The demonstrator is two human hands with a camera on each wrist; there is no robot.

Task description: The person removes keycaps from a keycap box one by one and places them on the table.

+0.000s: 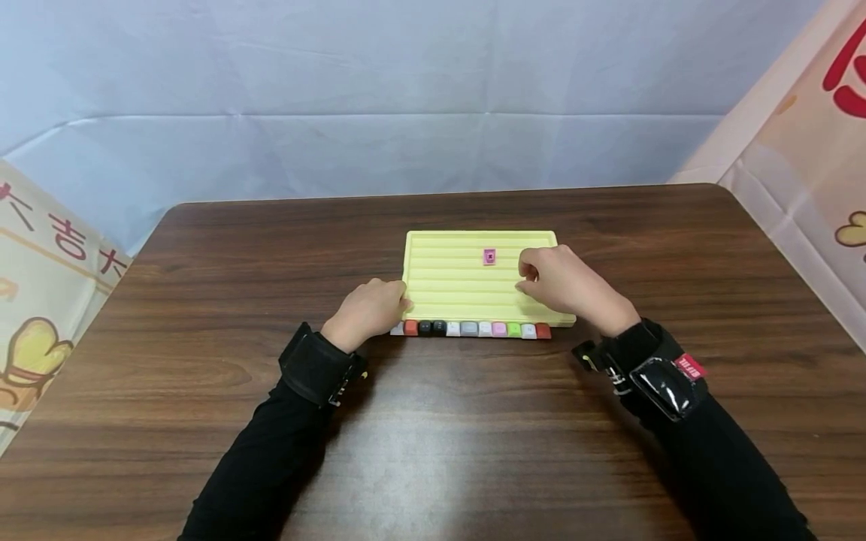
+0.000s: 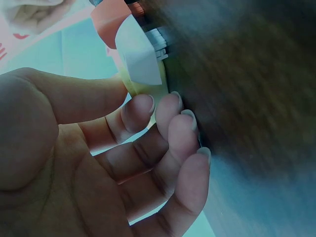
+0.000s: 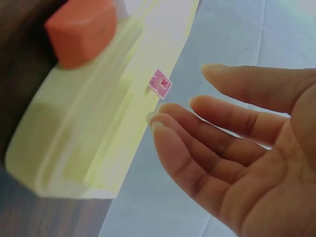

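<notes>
A pale yellow ridged board point(image 1: 453, 289) lies on the table, with a small pink square piece point(image 1: 489, 257) on its upper part. The right wrist view shows a heart mark on this pink piece point(image 3: 161, 84). My left hand point(image 1: 368, 309) pinches the board's near left corner between thumb and fingers, close to a white keycap point(image 2: 138, 52). Over the board's right side hovers my right hand point(image 1: 568, 282), its fingers loosely bent and nothing held in them. A row of keycaps point(image 1: 470, 329) in several colours runs along the board's near edge, ending in an orange-red keycap point(image 3: 81, 32) on the right.
The brown wooden table point(image 1: 433, 436) extends around the board on every side. Behind it hangs a pale cloth point(image 1: 379, 98). Printed cloths stand at the left point(image 1: 47, 300) and right point(image 1: 812, 173). Each wrist carries a black strap.
</notes>
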